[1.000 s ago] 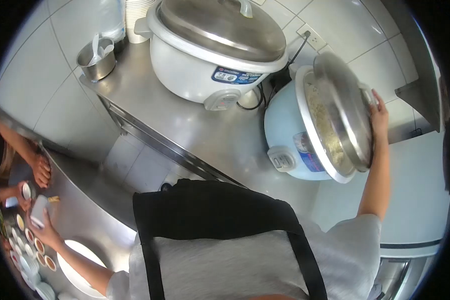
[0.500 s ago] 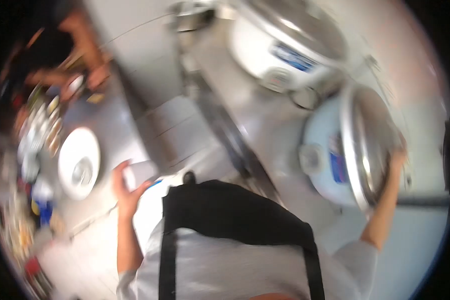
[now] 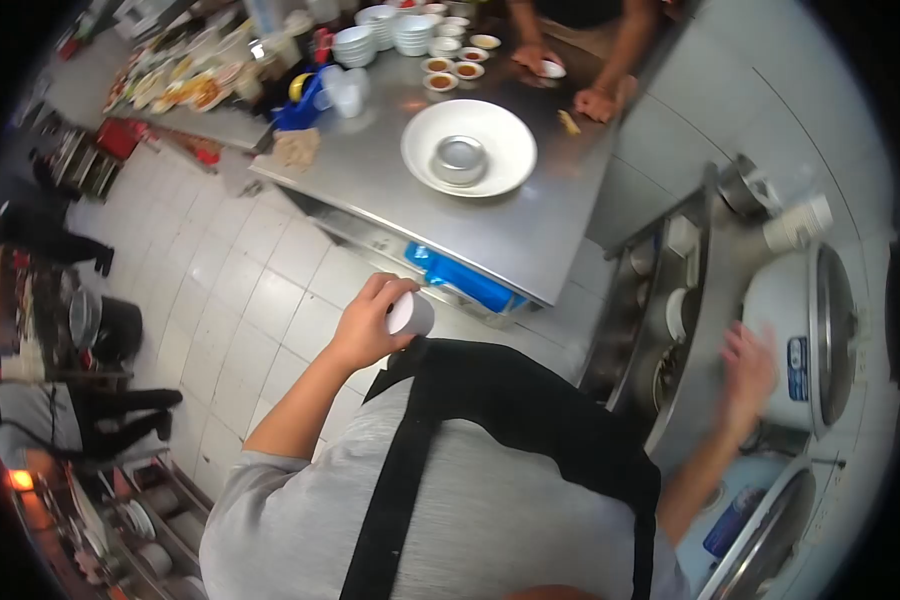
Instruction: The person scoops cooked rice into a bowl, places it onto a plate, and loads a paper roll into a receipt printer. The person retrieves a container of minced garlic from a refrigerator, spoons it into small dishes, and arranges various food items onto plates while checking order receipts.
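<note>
My left hand [image 3: 370, 325] is closed around a small white cup [image 3: 411, 314], held tilted in front of my apron. Its inside cannot be made out. Out to the right, blurred by motion, my right hand [image 3: 748, 378] has its fingers apart and nothing in it. It is over the counter edge beside a white rice cooker [image 3: 782, 325]. Nearer to me, partly behind my right arm, stands a second rice cooker [image 3: 735, 525] with its metal lid on. A wide white bowl [image 3: 515, 135] with a round metal tin [image 3: 460, 158] in it sits on the steel table ahead.
Across the steel table [image 3: 370, 180] a co-worker's hands [image 3: 595, 103] rest near a small white dish. Sauce cups [image 3: 440, 82] and stacked bowls [image 3: 413, 35] line its far side. Other people [image 3: 40, 415] are at left over the tiled floor [image 3: 240, 310]. Shelves hold dishes at right.
My view has swung right-to-left toward the steel table. My right hand has come off the nearer cooker's lid. My left hand still has the white cup.
</note>
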Demonstrator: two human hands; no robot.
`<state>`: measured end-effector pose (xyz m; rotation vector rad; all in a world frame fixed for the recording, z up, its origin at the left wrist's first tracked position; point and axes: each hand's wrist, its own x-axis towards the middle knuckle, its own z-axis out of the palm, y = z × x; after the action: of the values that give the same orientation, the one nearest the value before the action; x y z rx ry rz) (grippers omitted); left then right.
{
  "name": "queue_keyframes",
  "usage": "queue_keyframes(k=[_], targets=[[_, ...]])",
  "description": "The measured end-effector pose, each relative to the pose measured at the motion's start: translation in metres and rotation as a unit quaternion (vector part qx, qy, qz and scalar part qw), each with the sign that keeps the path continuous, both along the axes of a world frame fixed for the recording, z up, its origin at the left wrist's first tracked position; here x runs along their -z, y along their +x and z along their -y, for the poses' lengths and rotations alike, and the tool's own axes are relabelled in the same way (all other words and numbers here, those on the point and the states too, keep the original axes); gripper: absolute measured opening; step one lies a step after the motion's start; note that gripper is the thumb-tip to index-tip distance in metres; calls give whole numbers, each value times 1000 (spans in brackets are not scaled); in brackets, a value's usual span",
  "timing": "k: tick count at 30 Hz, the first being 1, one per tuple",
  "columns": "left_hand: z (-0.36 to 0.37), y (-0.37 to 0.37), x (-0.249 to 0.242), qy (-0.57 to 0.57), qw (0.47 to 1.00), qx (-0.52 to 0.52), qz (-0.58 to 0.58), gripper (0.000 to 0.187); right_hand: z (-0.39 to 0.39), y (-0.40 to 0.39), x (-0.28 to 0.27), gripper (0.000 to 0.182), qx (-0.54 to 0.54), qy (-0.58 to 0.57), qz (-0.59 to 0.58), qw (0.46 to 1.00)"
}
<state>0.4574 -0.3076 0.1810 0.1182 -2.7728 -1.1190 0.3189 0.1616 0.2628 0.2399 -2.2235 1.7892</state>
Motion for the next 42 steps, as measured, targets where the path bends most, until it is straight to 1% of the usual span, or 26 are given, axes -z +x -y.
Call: queue_keyframes(k=[1,2,3,5,8,9,10,12,13,15,16,17,18,19,21,23,26,27,31,32,34,35,37,39,41,42], targets=[[16,18,1,-8,1000,-29,1,57,72,-19,19,47,-117,-120,87,982],[34,34,3,-16,998,-61,-1,56,116,-45,59,47,-265,-262,207,905],[52,51,3,-27,995,-97,-4,56,167,-67,101,48,-332,-293,302,844],[84,82,-5,-36,988,-152,-2,54,265,-101,153,46,-334,-381,511,694],[129,124,-5,-41,975,-217,-9,53,361,-155,213,46,-243,-410,519,709],[143,136,-3,-38,969,-246,-10,53,381,-173,231,48,-235,-492,523,654],[157,147,0,-34,962,-271,-11,53,395,-175,236,46,-249,-469,461,711],[181,164,10,-36,950,-309,-9,55,401,-182,257,41,-214,-418,396,789],[193,171,20,-34,946,-323,-9,58,398,-187,269,40,-200,-399,393,804],[213,179,24,-2,941,-338,21,58,389,-176,267,42,-201,-378,382,819],[223,182,25,0,939,-342,35,58,387,-160,248,44,-169,-354,398,829],[233,183,25,5,937,-345,49,59,381,-145,229,46,-178,-312,398,844],[245,181,26,10,935,-350,64,60,377,-136,218,47,-147,-303,410,847],[257,176,29,13,931,-359,64,61,373,-124,201,46,-185,-269,399,857],[275,173,44,32,917,-390,70,63,390,-98,139,46,-180,-200,466,843],[292,163,46,52,908,-410,72,65,430,-78,91,47,-238,-171,471,832],[321,151,46,60,906,-415,53,62,511,-71,67,48,-322,-127,455,821],[331,149,48,61,904,-420,44,61,538,-71,61,49,-348,-110,444,818],[380,176,59,69,887,-456,5,60,662,-61,58,52,-458,-109,451,758],[395,188,62,68,873,-482,0,59,697,-54,56,52,-481,-113,448,745],[426,220,68,64,842,-535,-11,58,768,-22,50,51,-520,-135,435,723],[444,238,70,54,827,-559,-16,58,803,-11,53,51,-539,-123,440,708],[481,277,72,39,796,-603,-22,56,873,13,69,50,-572,-98,451,678],[523,323,78,27,775,-630,-29,57,945,42,90,48,-578,-96,479,654],[559,365,72,19,751,-659,-33,58,1022,82,83,46,-595,-92,500,622],[579,385,64,11,738,-673,-36,58,1057,109,68,42,-602,-91,506,611]])
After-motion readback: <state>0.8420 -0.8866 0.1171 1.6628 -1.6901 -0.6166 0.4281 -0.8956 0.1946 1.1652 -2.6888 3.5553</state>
